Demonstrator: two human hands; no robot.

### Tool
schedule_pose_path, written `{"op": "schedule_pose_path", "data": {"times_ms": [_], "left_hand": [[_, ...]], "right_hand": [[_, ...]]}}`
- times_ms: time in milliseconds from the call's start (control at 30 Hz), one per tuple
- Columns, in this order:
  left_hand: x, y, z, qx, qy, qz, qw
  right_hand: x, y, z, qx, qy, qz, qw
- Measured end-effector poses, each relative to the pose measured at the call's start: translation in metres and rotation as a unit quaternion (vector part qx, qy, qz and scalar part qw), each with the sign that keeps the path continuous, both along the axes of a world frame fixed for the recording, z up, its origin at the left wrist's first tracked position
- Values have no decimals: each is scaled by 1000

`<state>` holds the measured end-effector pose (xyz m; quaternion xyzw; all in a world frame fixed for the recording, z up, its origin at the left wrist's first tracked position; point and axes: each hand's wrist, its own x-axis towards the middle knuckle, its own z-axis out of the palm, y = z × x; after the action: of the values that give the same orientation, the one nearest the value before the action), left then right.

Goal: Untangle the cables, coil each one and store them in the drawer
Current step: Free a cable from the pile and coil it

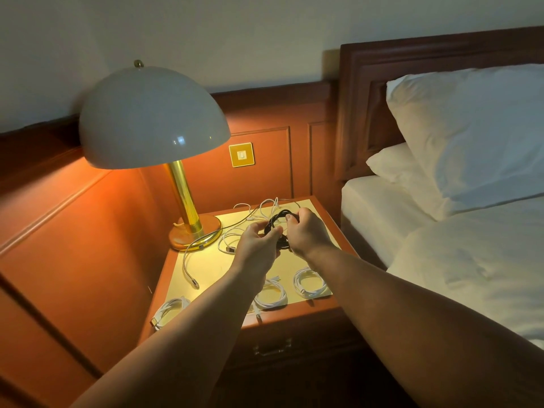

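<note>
1. Above the middle of the wooden nightstand with a pale yellow top (206, 269), both bare hands meet over a black cable bundle (276, 223) held clear of the surface.
2. Left hand (259, 245): fingers curled inward, thumb and fingertips pinched on the lower left part of the black cable bundle.
3. Right hand (306, 231): fingers closed around the upper right loops of the same bundle; the wrist angles in from the bed side.
4. Loose white cables (265, 206): uncoiled strands sprawl across the back of the top, behind the hands.
5. Grey braided cable (188, 260): runs from near the lamp base in a long curve toward the front left, its metal plug lying on the top.
6. A white cable with a flat connector (228, 244) lies in a loose loop just left of the left hand.
7. Coiled white cables: one at the front left edge (169, 312), one at the front centre (272, 295) partly hidden by the left forearm, one at the front right (309, 282); all three rest on the top, apart from each other.
8. Drawer with a metal handle (272, 347): in the nightstand front, closed, in shadow.
9. Table lamp with a white dome shade and brass stem (153, 119): lit, standing at the back left corner.
10. Bed with white pillows (471, 136): beside the nightstand on the right.
</note>
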<state>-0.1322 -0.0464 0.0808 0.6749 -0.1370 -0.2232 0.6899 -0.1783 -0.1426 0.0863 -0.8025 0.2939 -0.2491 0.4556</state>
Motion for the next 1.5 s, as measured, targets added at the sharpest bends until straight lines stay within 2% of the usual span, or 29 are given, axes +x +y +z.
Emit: {"op": "schedule_pose_path", "data": {"times_ms": [100, 233, 300, 367, 500, 600, 733, 800, 900, 1000, 1200, 1300, 1433, 1500], "left_hand": [[4, 0, 2, -15, 43, -5, 999], [10, 3, 0, 0, 51, 6, 999], [11, 5, -2, 20, 19, 6, 1000], [14, 7, -4, 80, -49, 2, 996], [23, 11, -12, 248, -250, -19, 936], [34, 8, -21, 305, -277, -44, 910], [45, 1, -31, 343, -225, -59, 910], [53, -5, -40, 347, -196, -64, 915], [67, -13, -55, 331, -176, -70, 924], [82, -25, -66, 327, -184, -75, 924], [110, -55, -91, 386, -152, -96, 905], [119, -70, -99, 424, -188, -133, 876], [130, -79, -105, 493, -299, -182, 797], [138, -76, -105, 481, -335, -167, 792]], "right_hand": [[-2, 0, 0, 44, -35, 24, 998], [-9, 5, -2, 39, -55, 81, 994], [-8, 9, -2, 57, -39, 99, 993], [-7, 10, -2, 77, -6, 93, 993], [-5, 5, -6, 143, 55, 81, 985], [-3, 0, -12, 184, 64, 73, 978], [2, -4, -24, 181, 83, 64, 978], [7, -10, -35, 158, 104, 62, 980], [13, -24, -47, 35, 154, 66, 985], [23, -42, -57, -54, 206, 53, 976], [43, -73, -75, -137, 243, 47, 959], [48, -83, -84, -167, 256, 59, 950], [50, -88, -93, -204, 244, 86, 944], [52, -90, -94, -215, 237, 93, 943]]}}
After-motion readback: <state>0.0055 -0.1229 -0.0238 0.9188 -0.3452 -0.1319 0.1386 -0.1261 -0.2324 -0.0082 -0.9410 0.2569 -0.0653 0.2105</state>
